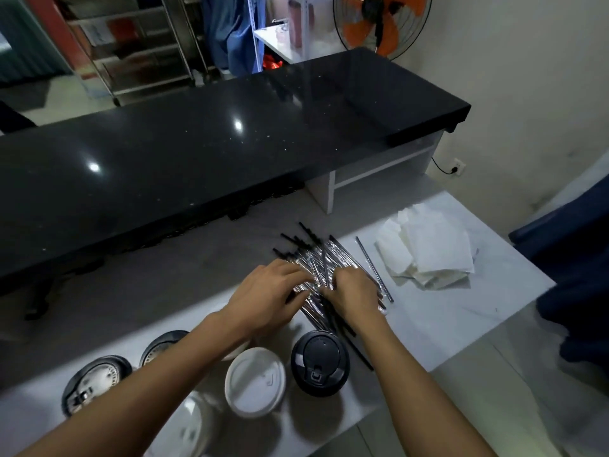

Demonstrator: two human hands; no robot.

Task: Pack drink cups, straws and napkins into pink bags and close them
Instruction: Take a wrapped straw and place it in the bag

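A heap of black straws in clear wrappers [324,258] lies on the white worktop [454,311]. Both hands rest on the heap, fingers spread among the straws: my left hand [267,296] on its left side, my right hand [357,291] on its right side. Whether either hand grips a straw I cannot tell. One wrapped straw [374,268] lies apart to the right. A pile of white napkins [428,249] sits further right. Near me stand lidded cups: a black-lidded cup [319,364], a white-lidded cup [255,380], and others under my left arm. No pink bag is in view.
A long black counter [204,136] rises behind the worktop. Dark blue fabric [573,275] hangs at the right edge. A fan [379,24] and metal shelves [138,44] stand in the background. The worktop's front edge drops to a tiled floor at lower right.
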